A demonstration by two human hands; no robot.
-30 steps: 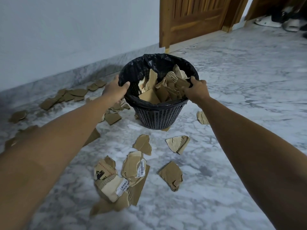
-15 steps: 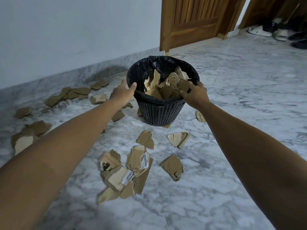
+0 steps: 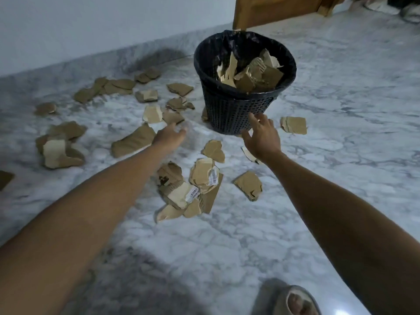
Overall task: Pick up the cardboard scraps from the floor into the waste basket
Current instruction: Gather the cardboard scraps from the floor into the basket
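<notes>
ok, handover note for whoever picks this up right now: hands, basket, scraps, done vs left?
Left hand: open, empty, low over the floor.
Right hand: open, empty, in front of the waste basket's base.
Basket stands upright near the wall, black liner in, partly filled with cardboard.
Done: one batch of scraps is in the basket.
Left: many scraps on the floor; a pile with barcode labels nearest, a scatter at left, one piece right of the basket.

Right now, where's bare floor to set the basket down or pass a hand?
Free: the marble right of the waste basket, beyond the lone scrap, and the near floor between both forearms, below the labelled pile. Crowded: left of the basket toward the wall, scraps lie close together. Left hand and right hand are open, holding nothing.
</notes>
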